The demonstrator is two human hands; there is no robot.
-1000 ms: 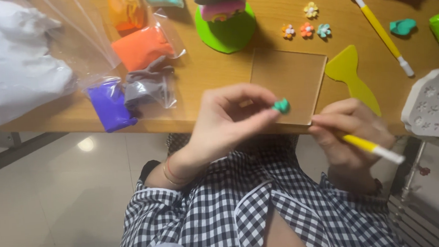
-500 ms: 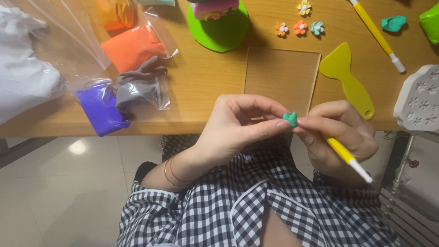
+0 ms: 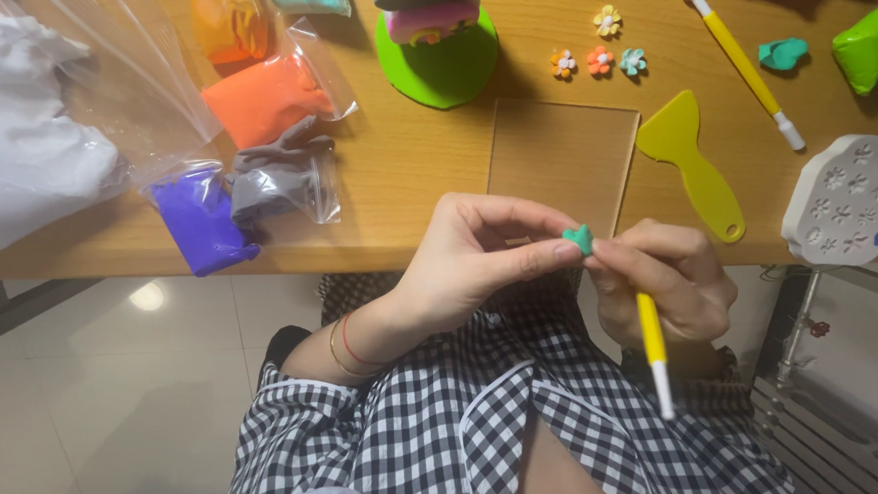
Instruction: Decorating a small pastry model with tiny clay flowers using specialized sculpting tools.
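Note:
A small teal clay piece [image 3: 579,238] is pinched between the fingertips of both hands just off the table's near edge. My left hand [image 3: 480,260] grips it with thumb and forefinger. My right hand [image 3: 661,285] touches it from the right while holding a yellow modelling tool [image 3: 653,351] whose white tip points down toward my lap. A clear square acrylic board [image 3: 562,155] lies on the wooden table [image 3: 405,179] just beyond my hands.
A yellow scraper [image 3: 693,163], a second yellow tool [image 3: 742,61], a white flower mould [image 3: 852,200], three small clay flowers [image 3: 599,60], a green disc with a clay model [image 3: 439,52], and bagged clay in purple [image 3: 198,225], grey [image 3: 280,180] and orange [image 3: 266,98] lie on the table.
Both hands have come together: the right hand moved up to the teal piece held by the left, and the yellow tool has swung to point downward.

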